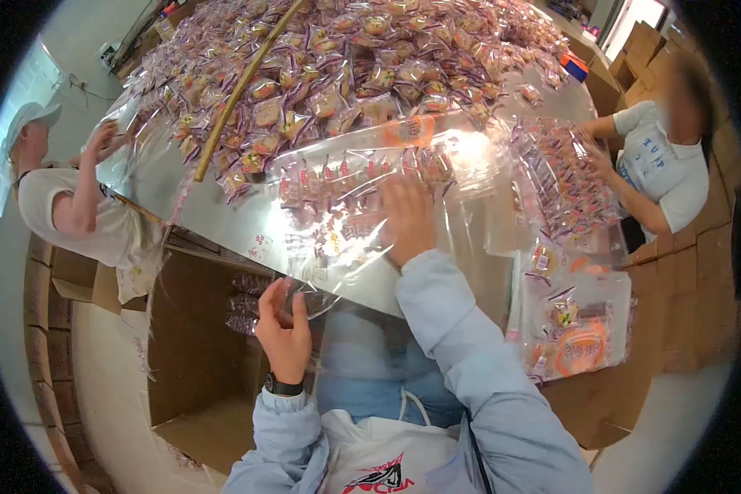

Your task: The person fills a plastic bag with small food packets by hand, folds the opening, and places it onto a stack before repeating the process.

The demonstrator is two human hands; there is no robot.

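Observation:
A large clear plastic bag lies on the metal table in front of me, with a row of small wrapped packets inside its far part. My right hand rests on top of the bag, fingers stretched forward and slightly blurred. At the table's near edge my left hand has its thumb and fingers closed around the edge of the clear bag's open end. Beyond the bag rises a big heap of small wrapped packets.
A wooden stick lies across the heap. At the right a person handles a filled bag; another person stands at the left. Printed bags lie right of my arm. A cardboard box stands below left.

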